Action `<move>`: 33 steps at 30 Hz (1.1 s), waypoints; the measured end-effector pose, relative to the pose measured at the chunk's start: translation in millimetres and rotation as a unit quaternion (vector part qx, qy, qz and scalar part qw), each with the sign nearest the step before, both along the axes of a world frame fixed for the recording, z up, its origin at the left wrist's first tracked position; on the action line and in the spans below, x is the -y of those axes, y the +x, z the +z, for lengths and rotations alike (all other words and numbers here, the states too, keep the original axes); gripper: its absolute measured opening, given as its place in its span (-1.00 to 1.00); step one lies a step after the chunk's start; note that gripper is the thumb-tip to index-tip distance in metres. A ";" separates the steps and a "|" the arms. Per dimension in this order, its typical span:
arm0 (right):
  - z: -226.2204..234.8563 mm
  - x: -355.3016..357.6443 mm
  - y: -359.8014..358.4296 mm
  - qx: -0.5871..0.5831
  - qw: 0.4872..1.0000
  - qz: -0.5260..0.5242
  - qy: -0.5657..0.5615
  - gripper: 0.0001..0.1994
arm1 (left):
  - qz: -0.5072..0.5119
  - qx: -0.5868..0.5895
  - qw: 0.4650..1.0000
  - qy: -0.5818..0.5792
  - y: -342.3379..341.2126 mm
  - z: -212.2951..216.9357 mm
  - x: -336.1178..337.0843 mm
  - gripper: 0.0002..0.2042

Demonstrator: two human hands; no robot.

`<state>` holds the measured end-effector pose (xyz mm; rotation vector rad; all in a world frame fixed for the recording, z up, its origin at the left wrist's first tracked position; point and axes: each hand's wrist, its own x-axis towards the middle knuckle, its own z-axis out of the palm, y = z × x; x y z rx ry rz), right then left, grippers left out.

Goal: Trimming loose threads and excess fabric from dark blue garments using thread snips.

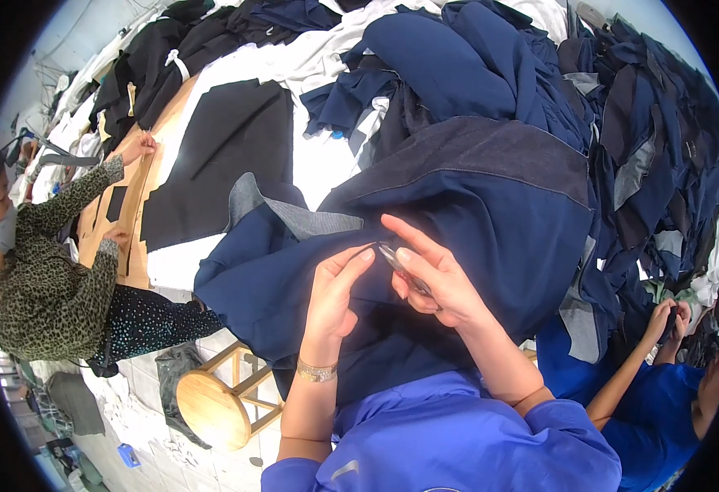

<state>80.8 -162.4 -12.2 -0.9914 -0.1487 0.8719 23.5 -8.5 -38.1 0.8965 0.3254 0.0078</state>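
Note:
A large navy garment with a dark grey panel spreads in front of me and over my lap. My left hand is closed in a pinch on an edge of its navy cloth. Close beside it, my right hand grips small metal thread snips, with the index finger stretched out past them. The blades point toward the pinched edge, and any thread there is too fine to make out. A light grey strip of the cloth lies folded just beyond my left hand.
A black fabric piece lies on the white-covered table. Navy garments are heaped at the far side and right. At left a masked person works at a wooden board; another person sits at right. A wooden stool stands lower left.

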 end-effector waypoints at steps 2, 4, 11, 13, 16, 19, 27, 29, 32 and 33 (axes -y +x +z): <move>-0.1 -0.7 0.0 0.000 1.000 0.002 -0.014 -0.54 | -0.002 0.001 1.000 0.011 -0.2 -0.9 -0.5 -0.81; -0.9 -0.5 0.3 -0.013 1.000 0.003 -0.017 -0.54 | 0.005 0.002 1.000 0.020 0.4 -1.8 1.1 -0.81; 0.3 0.7 0.3 -0.020 1.000 0.010 -0.022 -0.53 | 0.017 0.006 0.999 0.031 0.2 -0.9 2.8 -0.81; 0.3 0.8 0.2 -0.019 1.000 0.010 -0.021 -0.54 | 0.017 0.008 0.999 0.030 0.5 -0.2 3.7 -0.81; 0.9 0.6 -0.1 -0.021 1.000 0.010 -0.019 -0.53 | 0.012 0.009 1.000 0.026 -0.8 0.6 3.4 -0.81; 0.3 0.5 -0.7 -0.023 1.000 0.005 -0.008 -0.53 | 0.013 0.009 1.000 0.027 -1.3 0.0 4.5 -0.81; -3.9 -1.4 -0.6 -0.019 1.000 -0.002 -0.005 -0.53 | 0.019 0.012 0.999 0.037 -2.5 -0.3 4.8 -0.82; -5.7 -1.4 -0.4 -0.007 1.000 0.000 -0.014 -0.54 | -0.016 0.016 1.000 0.020 -3.9 -0.9 2.8 -0.81; -6.0 0.0 -0.4 -0.001 1.000 -0.011 -0.006 -0.54 | -0.016 0.013 1.000 0.008 -4.0 -0.3 4.4 -0.81; -4.1 0.9 -0.7 -0.007 1.000 -0.013 -0.005 -0.54 | -0.016 0.013 1.000 0.008 -4.5 -0.5 4.4 -0.81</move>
